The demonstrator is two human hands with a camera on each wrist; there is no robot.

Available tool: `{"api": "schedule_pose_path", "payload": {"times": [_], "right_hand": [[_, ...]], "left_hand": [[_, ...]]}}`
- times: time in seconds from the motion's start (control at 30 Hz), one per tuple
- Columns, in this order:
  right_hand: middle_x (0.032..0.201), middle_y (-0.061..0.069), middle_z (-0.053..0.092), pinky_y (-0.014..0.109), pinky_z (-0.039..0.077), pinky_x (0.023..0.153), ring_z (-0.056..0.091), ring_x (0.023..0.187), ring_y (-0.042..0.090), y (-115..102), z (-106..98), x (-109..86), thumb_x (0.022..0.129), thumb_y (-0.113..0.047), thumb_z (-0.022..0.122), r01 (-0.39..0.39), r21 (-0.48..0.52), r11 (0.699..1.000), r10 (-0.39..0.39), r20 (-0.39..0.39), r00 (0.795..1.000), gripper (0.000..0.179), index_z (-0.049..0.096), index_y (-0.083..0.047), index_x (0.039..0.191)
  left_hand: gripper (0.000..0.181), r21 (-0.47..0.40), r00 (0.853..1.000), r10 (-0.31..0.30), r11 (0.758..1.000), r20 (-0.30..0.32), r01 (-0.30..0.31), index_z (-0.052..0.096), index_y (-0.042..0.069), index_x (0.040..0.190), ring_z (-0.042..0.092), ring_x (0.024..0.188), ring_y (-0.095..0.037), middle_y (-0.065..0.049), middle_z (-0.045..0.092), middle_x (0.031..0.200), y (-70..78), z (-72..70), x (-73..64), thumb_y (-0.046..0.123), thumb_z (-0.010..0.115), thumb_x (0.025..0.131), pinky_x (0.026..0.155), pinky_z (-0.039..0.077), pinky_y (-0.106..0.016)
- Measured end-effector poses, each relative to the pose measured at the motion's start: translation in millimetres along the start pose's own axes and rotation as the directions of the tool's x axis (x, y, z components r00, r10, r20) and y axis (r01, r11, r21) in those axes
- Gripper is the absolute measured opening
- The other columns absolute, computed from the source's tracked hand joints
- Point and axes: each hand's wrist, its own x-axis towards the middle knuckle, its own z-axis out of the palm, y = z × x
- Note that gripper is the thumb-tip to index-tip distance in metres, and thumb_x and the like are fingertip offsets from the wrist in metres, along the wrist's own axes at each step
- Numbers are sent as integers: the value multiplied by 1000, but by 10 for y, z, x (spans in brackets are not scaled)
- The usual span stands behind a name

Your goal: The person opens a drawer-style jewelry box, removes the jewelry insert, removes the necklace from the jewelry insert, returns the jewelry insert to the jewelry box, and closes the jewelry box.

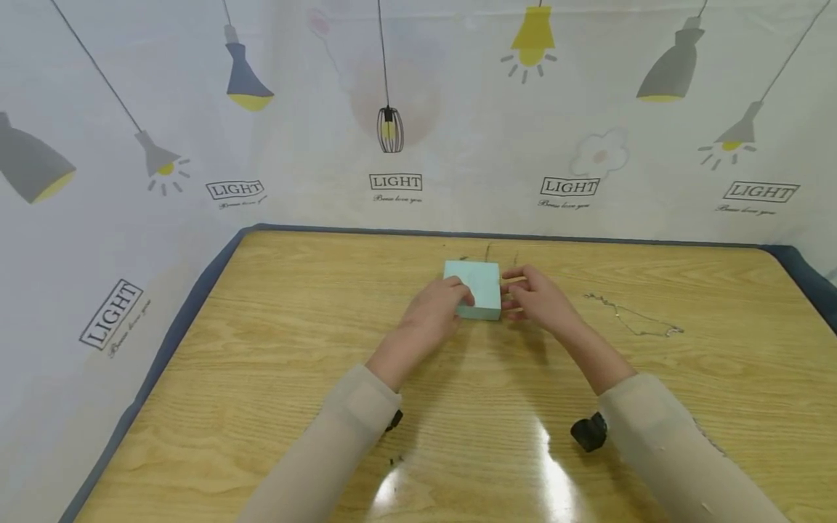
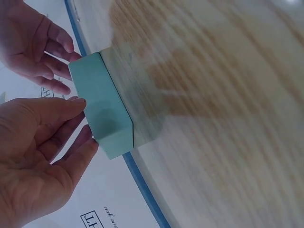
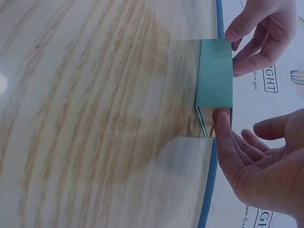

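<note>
A mint-green box [image 1: 480, 289] sits on the table toward its far side. My left hand [image 1: 434, 301] holds it at the left end, with bent fingers over the top and the thumb at the near edge, as the left wrist view shows. At the right end is my right hand [image 1: 532, 298], its fingers loosely spread. In the right wrist view one right fingertip [image 3: 221, 118] touches the paler end panel [image 3: 209, 118], set between the green edges. A thin reddish strip [image 3: 212, 130] shows beside that fingertip.
A thin silvery chain [image 1: 637, 316] lies loosely on the wooden table [image 1: 294, 327] to the right of the box. Dark blue edging runs round the table. Behind stands a white curtain [image 1: 458, 87] printed with lamps. Black wrist devices [image 1: 590, 432] show near the sleeves.
</note>
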Motion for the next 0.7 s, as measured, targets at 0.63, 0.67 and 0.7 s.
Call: {"api": "schedule_pose_path", "payload": {"times": [0.63,0.67,0.7], "right_hand": [[161,22,25,69,25,117,26,147,44,33,-296,114,98,-29,61,214,-718,663,-410,-109,906,57,43,-5,147],[163,21,21,72,19,117,21,150,44,40,-306,121,98,-35,62,207,-744,635,-410,-98,907,62,40,-7,150],[165,19,17,75,13,117,16,152,43,48,-313,126,97,-41,62,199,-766,611,-404,-86,911,68,37,-10,152]], "left_hand": [[48,125,983,15,992,-184,8,46,19,146,36,148,-20,4,28,164,-58,-137,265,27,59,101,110,49,-33],[53,166,985,7,986,-170,22,41,20,150,30,151,-20,4,21,167,-62,-130,295,33,58,101,116,43,-35],[58,198,988,-8,979,-155,39,36,21,153,24,153,-21,4,15,168,-71,-115,322,38,56,102,120,37,-38]]}}
